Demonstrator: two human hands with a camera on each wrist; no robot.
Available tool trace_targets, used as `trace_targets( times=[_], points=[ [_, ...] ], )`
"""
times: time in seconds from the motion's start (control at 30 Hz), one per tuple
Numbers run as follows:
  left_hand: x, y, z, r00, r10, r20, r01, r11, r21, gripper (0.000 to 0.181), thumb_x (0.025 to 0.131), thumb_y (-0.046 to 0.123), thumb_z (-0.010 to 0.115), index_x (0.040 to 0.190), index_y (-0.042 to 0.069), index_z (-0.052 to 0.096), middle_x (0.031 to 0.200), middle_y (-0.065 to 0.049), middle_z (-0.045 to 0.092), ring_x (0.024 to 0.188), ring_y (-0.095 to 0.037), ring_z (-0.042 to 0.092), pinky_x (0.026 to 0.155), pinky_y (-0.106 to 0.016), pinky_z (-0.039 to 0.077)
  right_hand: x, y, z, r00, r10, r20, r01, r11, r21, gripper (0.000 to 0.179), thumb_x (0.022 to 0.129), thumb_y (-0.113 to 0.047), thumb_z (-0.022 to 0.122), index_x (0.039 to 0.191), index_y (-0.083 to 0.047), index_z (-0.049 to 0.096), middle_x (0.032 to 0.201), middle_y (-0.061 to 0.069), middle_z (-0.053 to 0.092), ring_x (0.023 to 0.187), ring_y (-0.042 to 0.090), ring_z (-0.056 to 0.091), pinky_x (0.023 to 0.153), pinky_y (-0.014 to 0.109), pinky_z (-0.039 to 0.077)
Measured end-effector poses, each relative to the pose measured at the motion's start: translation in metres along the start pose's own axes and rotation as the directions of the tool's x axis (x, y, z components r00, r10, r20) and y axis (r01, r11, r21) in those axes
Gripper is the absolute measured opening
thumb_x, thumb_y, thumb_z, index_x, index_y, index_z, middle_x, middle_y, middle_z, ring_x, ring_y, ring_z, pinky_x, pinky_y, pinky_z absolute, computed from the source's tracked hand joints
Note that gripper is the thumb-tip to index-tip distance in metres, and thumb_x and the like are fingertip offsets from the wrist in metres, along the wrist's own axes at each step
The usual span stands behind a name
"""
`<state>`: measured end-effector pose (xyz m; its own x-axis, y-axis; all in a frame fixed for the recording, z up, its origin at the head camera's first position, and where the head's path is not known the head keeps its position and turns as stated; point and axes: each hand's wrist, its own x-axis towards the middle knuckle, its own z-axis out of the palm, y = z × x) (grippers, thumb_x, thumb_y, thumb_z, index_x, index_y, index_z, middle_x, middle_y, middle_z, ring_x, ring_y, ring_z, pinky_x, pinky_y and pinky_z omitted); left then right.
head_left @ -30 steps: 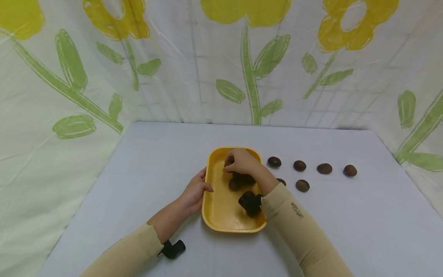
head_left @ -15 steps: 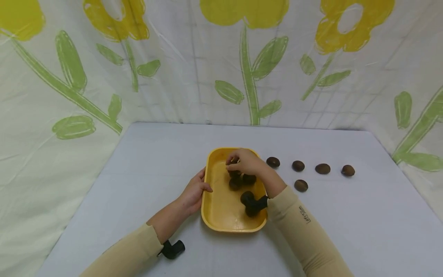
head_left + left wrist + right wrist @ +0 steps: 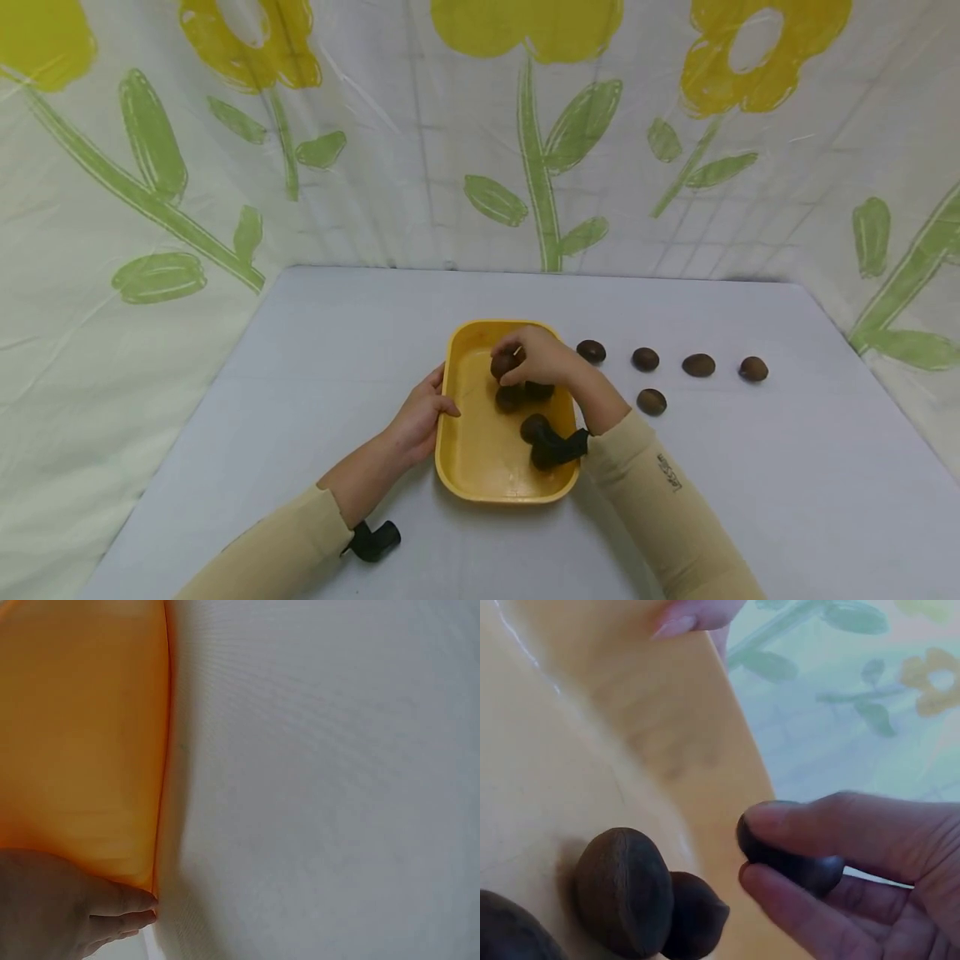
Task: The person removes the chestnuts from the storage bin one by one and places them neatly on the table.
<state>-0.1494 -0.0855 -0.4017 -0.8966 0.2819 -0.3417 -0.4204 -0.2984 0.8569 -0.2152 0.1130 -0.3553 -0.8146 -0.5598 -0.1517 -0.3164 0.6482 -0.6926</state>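
The right hand point(image 3: 542, 357) pinches a brown nut point(image 3: 502, 364) over the yellow tray point(image 3: 480, 458), toward its far edge, and the left hand point(image 3: 417, 421) grips the tray's left edge. Other nuts point(image 3: 509, 399) lie toward the tray's right edge; five more nuts point(image 3: 646, 359) lie between the tray and the right edge of the table point(image 3: 757, 467).

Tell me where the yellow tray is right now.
In the head view, the tray is near the middle of the table, gripped at its left rim by the left hand, with nuts to its right.
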Motion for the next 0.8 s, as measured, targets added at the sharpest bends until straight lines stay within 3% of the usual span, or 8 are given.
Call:
trace_targets(
  times=[0.1, 0.37, 0.53, 0.8],
  points=[
    [0.0, 0.0, 0.0, 1.0, -0.001, -0.009, 0.002, 1.0, 0.006, 0.086, 0.072, -0.018, 0.034, 0.15, 0.007, 0.008, 0.155, -0.013, 0.019, 0.14, -0.03, 0.026, 0.114, -0.043, 0.022, -0.005, 0.002, -0.003, 0.999, 0.006, -0.042, -0.006, 1.0, 0.004, 0.037, 0.077, -0.015, 0.073, 0.112, -0.005, 0.066, 0.104, 0.006, 0.067, 0.088, 0.018, 0.06, 0.078, 0.03, 0.05],
    [0.0, 0.0, 0.001, 1.0, -0.005, -0.014, 0.005, 1.0, 0.013, 0.087, 0.072, -0.018, 0.035, 0.15, 0.007, 0.007, 0.155, -0.012, 0.018, 0.14, -0.029, 0.026, 0.114, -0.043, 0.023, -0.027, 0.009, -0.017, 0.987, 0.033, -0.156, -0.031, 0.999, 0.009, 0.037, 0.076, -0.024, 0.074, 0.11, -0.009, 0.067, 0.107, 0.007, 0.066, 0.1, 0.025, 0.059, 0.084, 0.037, 0.051],
    [-0.001, 0.0, 0.0, 1.0, -0.012, -0.028, 0.013, 1.0, 0.023, 0.087, 0.072, -0.017, 0.035, 0.15, 0.009, 0.008, 0.155, -0.01, 0.019, 0.14, -0.027, 0.026, 0.114, -0.042, 0.023, -0.039, 0.02, -0.027, 0.97, 0.072, -0.231, -0.062, 0.997, 0.049, 0.039, 0.076, -0.021, 0.074, 0.112, -0.008, 0.066, 0.11, 0.01, 0.063, 0.103, 0.028, 0.057, 0.085, 0.041, 0.05],
    [0.0, 0.0, 0.001, 0.999, -0.016, -0.027, 0.017, 1.0, 0.019, 0.088, 0.071, -0.017, 0.035, 0.15, 0.009, 0.008, 0.155, -0.01, 0.019, 0.14, -0.027, 0.026, 0.114, -0.042, 0.023, -0.061, 0.042, -0.039, 0.952, 0.122, -0.281, -0.087, 0.987, 0.134, 0.046, 0.08, -0.019, 0.071, 0.123, -0.006, 0.06, 0.118, 0.015, 0.062, 0.108, 0.032, 0.059, 0.089, 0.044, 0.05]
  ],
)
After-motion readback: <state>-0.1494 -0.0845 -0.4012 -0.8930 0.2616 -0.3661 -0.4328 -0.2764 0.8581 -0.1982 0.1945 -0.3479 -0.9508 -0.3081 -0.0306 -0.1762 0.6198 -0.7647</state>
